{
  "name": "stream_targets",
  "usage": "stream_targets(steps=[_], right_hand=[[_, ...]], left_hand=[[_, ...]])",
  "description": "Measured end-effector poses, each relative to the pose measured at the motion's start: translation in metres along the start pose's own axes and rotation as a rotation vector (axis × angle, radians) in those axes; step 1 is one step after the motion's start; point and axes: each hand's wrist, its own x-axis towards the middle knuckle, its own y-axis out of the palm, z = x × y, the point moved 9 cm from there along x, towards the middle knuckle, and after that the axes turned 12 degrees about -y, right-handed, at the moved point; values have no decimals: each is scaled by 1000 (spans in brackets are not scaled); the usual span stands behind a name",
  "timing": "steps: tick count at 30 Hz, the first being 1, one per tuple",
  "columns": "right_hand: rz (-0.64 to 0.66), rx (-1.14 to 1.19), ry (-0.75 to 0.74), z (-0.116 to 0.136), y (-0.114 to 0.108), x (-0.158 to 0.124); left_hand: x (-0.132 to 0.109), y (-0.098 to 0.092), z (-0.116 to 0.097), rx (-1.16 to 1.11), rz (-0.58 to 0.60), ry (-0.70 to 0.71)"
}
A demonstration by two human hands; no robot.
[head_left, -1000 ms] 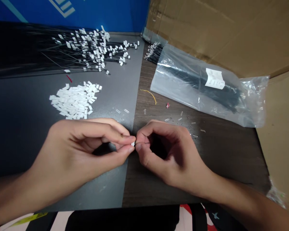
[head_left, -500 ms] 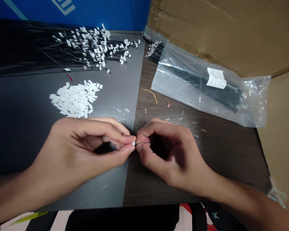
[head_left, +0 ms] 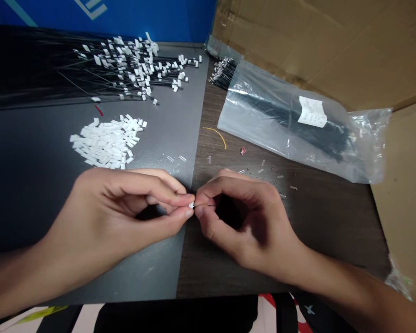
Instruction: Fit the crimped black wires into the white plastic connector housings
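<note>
Front and center, two pinches meet

Just above the tabletop (head_left: 333, 231), the left hand (head_left: 104, 208) and right hand (head_left: 249, 222) come together fingertip to fingertip, with the forearms spread wide and the backs of the hands turned up. The left grip is closed, thumb and forefinger clamped on a tiny white plastic piece (head_left: 191, 205). The right grip is closed too, thumb and forefinger pinching a thin dark strand (head_left: 204, 205) whose end reaches that piece. Both sit over the line where a dark gray sheet (head_left: 31, 185) meets the wood grain. Farther up lie a pile of loose white pieces (head_left: 107, 143) and a heap of black strands tipped with white pieces (head_left: 125, 69). To the right, a clear plastic bag (head_left: 291, 125) of black strands carries a white paper label (head_left: 312, 112), its print too small to read. Cropped white marks on a blue board (head_left: 90, 14) spell nothing legible, beside brown cardboard (head_left: 315, 46).
</note>
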Motion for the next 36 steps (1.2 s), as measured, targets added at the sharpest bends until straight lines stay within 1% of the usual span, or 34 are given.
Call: stream_targets(steps=[8, 11, 13, 16, 19, 22, 28, 30, 34, 36], right_hand=[[26, 3, 17, -1, 0, 1], [19, 45, 64, -4, 1, 0], [4, 84, 111, -7, 2, -2], [-25, 105, 139, -8, 1, -4], [-56, 44, 120, -7, -4, -4], [-60, -18, 107, -5, -7, -3], [-56, 6, 121, -5, -5, -3], [-63, -15, 95, -2, -6, -2], [-75, -72, -5, 6, -8, 0], [-75, -93, -19, 7, -9, 0]], left_hand=[[-5, -1, -1, 42, -1, 59], [-7, -1, -4, 29, 3, 102], [-5, 1, -5, 29, 9, 92], [3, 1, -3, 6, -15, 26], [10, -3, -4, 13, -57, -33], [11, -5, -4, 30, -66, -67], [11, 0, -1, -35, 7, -84], [10, 1, -2, -46, 14, -78], [9, 3, -4, -40, 22, -71], [9, 3, -3, -33, 20, -88]])
